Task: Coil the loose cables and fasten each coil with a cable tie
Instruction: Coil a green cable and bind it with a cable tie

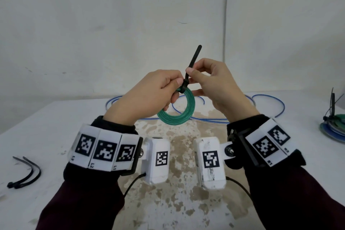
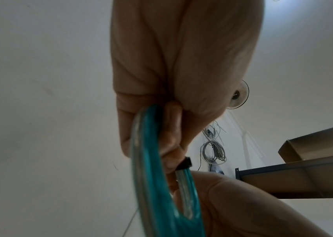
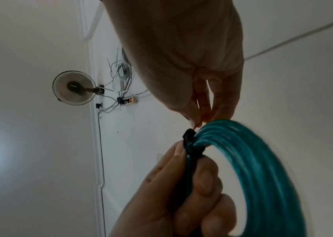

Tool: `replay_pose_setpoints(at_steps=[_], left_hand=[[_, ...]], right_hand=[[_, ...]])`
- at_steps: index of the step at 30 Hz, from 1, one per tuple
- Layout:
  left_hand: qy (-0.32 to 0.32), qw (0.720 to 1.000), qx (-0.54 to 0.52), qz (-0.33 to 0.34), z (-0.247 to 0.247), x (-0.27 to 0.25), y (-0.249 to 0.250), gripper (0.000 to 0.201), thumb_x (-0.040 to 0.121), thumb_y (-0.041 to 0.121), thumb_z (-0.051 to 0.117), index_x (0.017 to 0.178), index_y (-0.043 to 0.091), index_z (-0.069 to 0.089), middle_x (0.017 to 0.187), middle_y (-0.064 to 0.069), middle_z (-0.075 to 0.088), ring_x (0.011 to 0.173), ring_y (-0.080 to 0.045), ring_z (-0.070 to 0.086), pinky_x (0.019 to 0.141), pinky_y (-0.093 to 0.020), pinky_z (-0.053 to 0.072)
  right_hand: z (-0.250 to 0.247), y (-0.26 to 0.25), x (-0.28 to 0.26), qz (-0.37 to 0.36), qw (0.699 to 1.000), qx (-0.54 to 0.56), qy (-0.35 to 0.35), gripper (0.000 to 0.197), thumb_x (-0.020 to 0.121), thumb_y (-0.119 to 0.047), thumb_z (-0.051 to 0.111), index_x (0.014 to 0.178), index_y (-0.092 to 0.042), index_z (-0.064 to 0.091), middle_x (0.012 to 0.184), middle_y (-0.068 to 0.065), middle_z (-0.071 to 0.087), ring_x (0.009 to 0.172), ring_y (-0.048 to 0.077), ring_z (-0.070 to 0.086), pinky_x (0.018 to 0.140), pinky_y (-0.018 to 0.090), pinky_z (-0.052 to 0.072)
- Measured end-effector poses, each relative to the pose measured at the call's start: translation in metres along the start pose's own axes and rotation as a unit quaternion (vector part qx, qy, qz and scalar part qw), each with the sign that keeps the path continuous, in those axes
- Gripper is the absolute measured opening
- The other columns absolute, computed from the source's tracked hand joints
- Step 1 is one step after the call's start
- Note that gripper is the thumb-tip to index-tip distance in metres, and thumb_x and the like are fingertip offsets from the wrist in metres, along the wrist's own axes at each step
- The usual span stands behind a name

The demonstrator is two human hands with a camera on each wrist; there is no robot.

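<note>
1. Above the table (image 1: pixel 56 117), between my two hands, hangs the green coil (image 1: pixel 177 115); my left hand (image 1: pixel 149 95) grasps it at its top, fingers curled round the strands where the black cable tie (image 1: pixel 192 63) wraps them.
2. My right hand (image 1: pixel 214 87) pinches the tie's tail between thumb and forefinger, just above the tie's head (image 3: pixel 188 136), with the tail sticking upward.
3. I judge the step in hand to be cinching: the tie is already threaded and closed round the coil.
4. Next I should pull the tail through while my left hand braces the head, until the strands sit snug.
5. Counted: one green coil in hand; loose blue cable (image 1: pixel 268 104) lying behind it, how many lengths I cannot tell; two spare ties (image 1: pixel 28 175) at my left; a stack of finished coils (image 1: pixel 334 125) at the far right, number unclear.
</note>
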State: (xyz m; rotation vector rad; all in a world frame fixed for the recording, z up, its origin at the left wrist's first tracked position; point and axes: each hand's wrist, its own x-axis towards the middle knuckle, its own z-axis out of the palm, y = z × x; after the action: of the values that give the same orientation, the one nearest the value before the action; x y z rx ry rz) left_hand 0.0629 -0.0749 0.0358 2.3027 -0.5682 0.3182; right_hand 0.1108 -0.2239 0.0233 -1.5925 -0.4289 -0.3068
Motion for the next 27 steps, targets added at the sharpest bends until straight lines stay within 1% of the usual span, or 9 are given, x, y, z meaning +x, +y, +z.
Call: replay_pose_setpoints(at_steps=[5, 8, 11, 15, 19, 22, 24, 25, 27], left_hand=[[-0.002, 0.993, -0.110, -0.031, 0.001, -0.001, 0.002, 0.030, 0.102, 0.016, 0.037, 0.079, 0.010, 0.056, 0.055, 0.002, 0.052, 0.045, -0.014, 0.044, 0.052, -0.023, 0.040], [0.004, 0.987, -0.154, -0.034, 0.003, 0.000, 0.004, 0.025, 0.101, 0.013, 0.039, 0.095, 0.001, 0.060, 0.055, -0.002, 0.049, 0.048, -0.020, 0.036, 0.049, -0.022, 0.038], [0.015, 0.986, -0.166, -0.030, 0.003, 0.000, 0.004, 0.023, 0.101, 0.013, 0.040, 0.103, 0.004, 0.061, 0.055, -0.001, 0.047, 0.052, -0.021, 0.033, 0.050, -0.024, 0.036], [0.037, 0.985, -0.166, -0.040, 0.007, 0.003, -0.001, 0.022, 0.101, 0.015, 0.042, 0.099, 0.009, 0.063, 0.056, 0.000, 0.046, 0.049, -0.020, 0.033, 0.047, -0.023, 0.034], [0.060, 0.982, -0.162, -0.070, 0.012, 0.006, -0.007, 0.021, 0.101, 0.016, 0.043, 0.096, 0.015, 0.063, 0.056, -0.001, 0.047, 0.044, -0.015, 0.032, 0.044, -0.021, 0.034], [0.085, 0.985, -0.121, -0.089, 0.014, 0.009, -0.015, 0.021, 0.100, 0.017, 0.043, 0.097, 0.014, 0.064, 0.054, -0.001, 0.049, 0.044, -0.015, 0.036, 0.046, -0.023, 0.034], [0.107, 0.984, -0.105, -0.094, 0.015, 0.010, -0.018, 0.022, 0.099, 0.015, 0.042, 0.091, 0.016, 0.063, 0.055, -0.002, 0.049, 0.039, -0.011, 0.036, 0.046, -0.023, 0.034], [0.113, 0.984, -0.100, -0.091, 0.014, 0.010, -0.018, 0.023, 0.099, 0.015, 0.042, 0.088, 0.018, 0.062, 0.055, -0.003, 0.049, 0.037, -0.009, 0.035, 0.046, -0.023, 0.034], [0.109, 0.986, -0.105, -0.069, 0.012, 0.009, -0.014, 0.028, 0.100, 0.015, 0.040, 0.084, 0.022, 0.062, 0.056, -0.003, 0.046, 0.038, -0.008, 0.034, 0.045, -0.022, 0.033]], right_hand=[[-0.007, -0.008, -0.001, 0.019, 0.999, 0.008, -0.043, 0.012, 0.093, -0.013, 0.058, 0.083, -0.007, 0.056, 0.080, 0.011, 0.058, 0.059, 0.010, 0.063, 0.045, 0.021, 0.048], [-0.015, -0.016, -0.004, 0.021, 0.997, 0.011, -0.076, 0.013, 0.094, -0.014, 0.057, 0.082, -0.008, 0.056, 0.079, 0.011, 0.061, 0.060, 0.010, 0.062, 0.048, 0.022, 0.050], [-0.019, -0.019, -0.005, 0.014, 0.996, 0.006, -0.091, 0.012, 0.090, -0.015, 0.062, 0.083, -0.009, 0.056, 0.079, 0.009, 0.065, 0.066, 0.013, 0.062, 0.055, 0.026, 0.054], [-0.018, -0.015, -0.003, -0.018, 0.997, -0.015, -0.071, 0.016, 0.088, -0.011, 0.065, 0.079, -0.008, 0.052, 0.079, 0.013, 0.067, 0.068, 0.018, 0.066, 0.059, 0.028, 0.056], [-0.015, -0.010, -0.002, -0.061, 0.994, -0.085, -0.041, 0.019, 0.085, -0.013, 0.069, 0.075, -0.011, 0.053, 0.076, 0.005, 0.069, 0.065, 0.015, 0.069, 0.063, 0.026, 0.049], [-0.013, -0.011, -0.002, -0.089, 0.986, -0.131, -0.055, 0.017, 0.081, -0.017, 0.073, 0.074, -0.009, 0.059, 0.078, 0.007, 0.071, 0.066, 0.020, 0.065, 0.071, 0.035, 0.050], [-0.008, -0.012, -0.004, -0.101, 0.982, -0.133, -0.092, 0.018, 0.080, -0.015, 0.073, 0.080, -0.002, 0.061, 0.079, 0.010, 0.072, 0.070, 0.021, 0.070, 0.077, 0.042, 0.054], [-0.006, -0.012, -0.005, -0.104, 0.982, -0.127, -0.098, 0.018, 0.081, -0.014, 0.072, 0.081, 0.000, 0.061, 0.079, 0.010, 0.071, 0.070, 0.020, 0.071, 0.076, 0.041, 0.055], [-0.003, -0.013, -0.005, -0.111, 0.984, -0.115, -0.074, 0.015, 0.082, -0.013, 0.071, 0.077, -0.005, 0.059, 0.075, 0.008, 0.070, 0.066, 0.015, 0.069, 0.070, 0.034, 0.053]])
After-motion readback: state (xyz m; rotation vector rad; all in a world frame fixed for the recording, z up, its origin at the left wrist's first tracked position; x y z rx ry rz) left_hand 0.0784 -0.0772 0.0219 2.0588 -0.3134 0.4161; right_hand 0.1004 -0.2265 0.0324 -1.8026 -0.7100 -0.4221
